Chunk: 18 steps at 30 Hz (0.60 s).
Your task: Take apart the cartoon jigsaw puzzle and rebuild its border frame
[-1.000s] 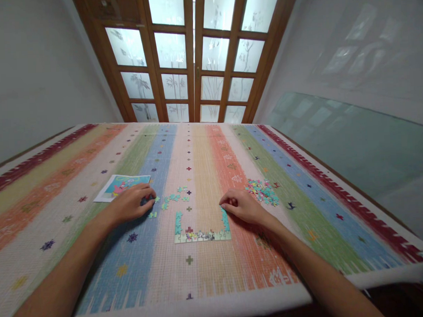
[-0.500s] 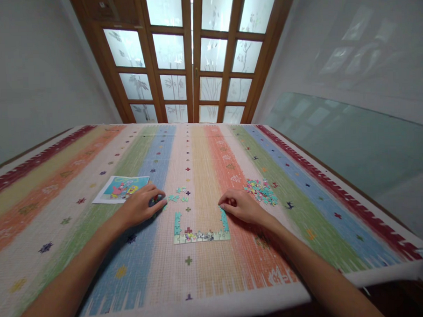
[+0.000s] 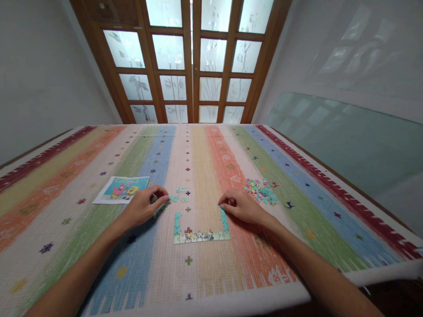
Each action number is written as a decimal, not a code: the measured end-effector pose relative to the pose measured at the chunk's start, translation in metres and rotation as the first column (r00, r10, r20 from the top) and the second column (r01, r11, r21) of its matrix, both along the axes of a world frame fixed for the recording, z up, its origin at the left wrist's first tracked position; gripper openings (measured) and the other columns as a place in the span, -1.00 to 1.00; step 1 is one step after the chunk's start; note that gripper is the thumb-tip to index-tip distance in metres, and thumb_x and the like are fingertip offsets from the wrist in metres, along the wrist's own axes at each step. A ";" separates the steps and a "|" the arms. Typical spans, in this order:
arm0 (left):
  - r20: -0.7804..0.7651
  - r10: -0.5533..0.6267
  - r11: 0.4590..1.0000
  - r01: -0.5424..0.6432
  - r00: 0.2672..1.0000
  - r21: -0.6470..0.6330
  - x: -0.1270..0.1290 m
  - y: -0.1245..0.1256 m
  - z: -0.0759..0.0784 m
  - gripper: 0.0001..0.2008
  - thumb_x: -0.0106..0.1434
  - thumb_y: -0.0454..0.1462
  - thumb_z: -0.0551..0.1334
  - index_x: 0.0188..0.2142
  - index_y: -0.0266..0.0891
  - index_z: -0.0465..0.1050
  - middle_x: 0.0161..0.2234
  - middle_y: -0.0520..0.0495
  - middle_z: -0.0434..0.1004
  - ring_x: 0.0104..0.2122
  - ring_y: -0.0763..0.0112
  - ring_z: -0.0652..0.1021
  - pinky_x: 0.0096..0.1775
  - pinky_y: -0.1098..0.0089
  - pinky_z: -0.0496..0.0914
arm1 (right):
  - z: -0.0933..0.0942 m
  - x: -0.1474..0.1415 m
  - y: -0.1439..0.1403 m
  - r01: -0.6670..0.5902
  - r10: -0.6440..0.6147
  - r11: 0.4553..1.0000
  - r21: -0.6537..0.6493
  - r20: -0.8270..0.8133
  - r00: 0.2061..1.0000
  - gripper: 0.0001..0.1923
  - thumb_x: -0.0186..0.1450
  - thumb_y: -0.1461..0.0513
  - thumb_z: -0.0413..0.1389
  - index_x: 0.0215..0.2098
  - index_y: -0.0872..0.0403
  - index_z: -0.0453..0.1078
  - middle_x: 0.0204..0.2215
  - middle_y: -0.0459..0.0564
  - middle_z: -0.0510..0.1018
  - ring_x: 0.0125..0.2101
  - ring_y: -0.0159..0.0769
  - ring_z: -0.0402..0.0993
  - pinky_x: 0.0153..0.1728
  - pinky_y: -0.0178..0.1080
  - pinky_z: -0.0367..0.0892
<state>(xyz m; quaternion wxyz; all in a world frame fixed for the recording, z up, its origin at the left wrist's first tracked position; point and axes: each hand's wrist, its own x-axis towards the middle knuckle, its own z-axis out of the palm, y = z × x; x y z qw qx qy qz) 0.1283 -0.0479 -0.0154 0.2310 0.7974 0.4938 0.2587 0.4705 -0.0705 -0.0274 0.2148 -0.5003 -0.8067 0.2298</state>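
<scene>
Left hand: the left hand [image 3: 141,209] is resting palm down on the striped cloth [image 3: 96,257], its fingertips curling over a small teal piece [image 3: 163,206]; whether the piece is pinched or only touched, I cannot tell.
Right hand: the right hand [image 3: 240,206] is lying loosely curled, fingertips pressing on the top of the right arm of the puzzle frame [image 3: 201,230]; nothing is showing clamped inside it.
Puzzle frame: a U-shaped run of joined edge pieces is lying flat between the two hands, its open side facing away from the person.
Loose pieces: a few teal loose pieces [image 3: 178,194] are sitting just beyond the left fingertips.
Piece pile: a scattered piece pile [image 3: 261,192] is lying just beyond the right hand, on its outer side.
Reference picture: a printed reference picture [image 3: 121,189] is lying flat just beyond the left hand, on its outer side.
</scene>
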 end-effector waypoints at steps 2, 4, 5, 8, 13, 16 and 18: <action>0.030 -0.037 0.999 0.038 0.999 -0.032 0.005 -0.003 0.001 -0.72 0.33 -0.05 0.15 -0.28 -0.18 0.50 -0.38 -0.07 0.59 -0.42 0.29 0.49 -0.34 0.31 0.33 | 0.001 0.000 0.000 0.001 -0.001 1.000 0.001 -0.002 1.000 -0.85 0.26 0.41 0.21 -0.32 0.06 0.57 -0.41 -0.04 0.59 -0.42 -0.33 0.43 -0.33 -0.27 0.30; 0.042 -0.075 0.996 0.077 0.996 -0.037 0.010 -0.007 0.001 -0.73 0.32 -0.07 0.16 -0.27 -0.18 0.51 -0.36 -0.07 0.60 -0.40 0.29 0.49 -0.32 0.30 0.33 | 0.001 -0.001 -0.001 -0.001 0.001 1.000 -0.003 -0.007 1.000 -0.86 0.26 0.42 0.22 -0.32 0.07 0.57 -0.40 -0.04 0.59 -0.41 -0.33 0.44 -0.32 -0.27 0.29; 0.044 -0.093 0.995 0.094 0.995 -0.034 0.012 -0.008 0.001 -0.74 0.32 -0.08 0.16 -0.28 -0.18 0.52 -0.35 -0.08 0.61 -0.39 0.29 0.49 -0.31 0.29 0.34 | 0.002 -0.001 -0.001 -0.002 0.002 1.000 -0.006 -0.008 1.000 -0.86 0.26 0.41 0.22 -0.32 0.07 0.56 -0.40 -0.03 0.59 -0.40 -0.33 0.44 -0.32 -0.27 0.29; 0.042 -0.135 0.990 0.137 0.990 -0.025 0.018 -0.012 -0.002 -0.77 0.32 -0.11 0.17 -0.27 -0.18 0.52 -0.31 -0.09 0.61 -0.36 0.28 0.50 -0.27 0.27 0.36 | 0.003 -0.001 -0.001 -0.003 0.003 1.000 -0.016 -0.001 1.000 -0.87 0.27 0.41 0.22 -0.32 0.07 0.56 -0.41 -0.04 0.59 -0.40 -0.33 0.44 -0.33 -0.27 0.28; 0.011 -0.182 0.983 0.182 0.983 -0.006 0.019 -0.014 -0.008 -0.79 0.37 -0.14 0.17 -0.23 -0.18 0.52 -0.28 -0.08 0.60 -0.29 0.26 0.52 -0.20 0.24 0.40 | 0.005 -0.001 -0.001 -0.004 0.005 1.000 -0.021 0.014 1.000 -0.87 0.27 0.41 0.22 -0.32 0.08 0.56 -0.41 -0.04 0.58 -0.42 -0.33 0.42 -0.34 -0.27 0.27; -0.016 -0.207 0.978 0.207 0.978 0.030 0.019 -0.013 -0.010 -0.77 0.40 -0.15 0.14 -0.24 -0.18 0.51 -0.27 -0.09 0.58 -0.24 0.23 0.51 -0.15 0.20 0.40 | 0.005 -0.001 -0.001 -0.003 0.003 1.000 -0.020 0.014 1.000 -0.87 0.28 0.41 0.21 -0.32 0.08 0.55 -0.41 -0.04 0.58 -0.42 -0.33 0.43 -0.34 -0.27 0.28; -0.042 -0.219 0.974 0.221 0.975 0.056 0.020 -0.013 -0.011 -0.77 0.41 -0.15 0.12 -0.25 -0.18 0.51 -0.26 -0.09 0.55 -0.22 0.22 0.50 -0.12 0.19 0.40 | 0.005 -0.001 -0.001 -0.004 0.004 1.000 -0.023 0.017 1.000 -0.87 0.28 0.40 0.21 -0.32 0.07 0.55 -0.41 -0.04 0.58 -0.41 -0.32 0.43 -0.34 -0.27 0.28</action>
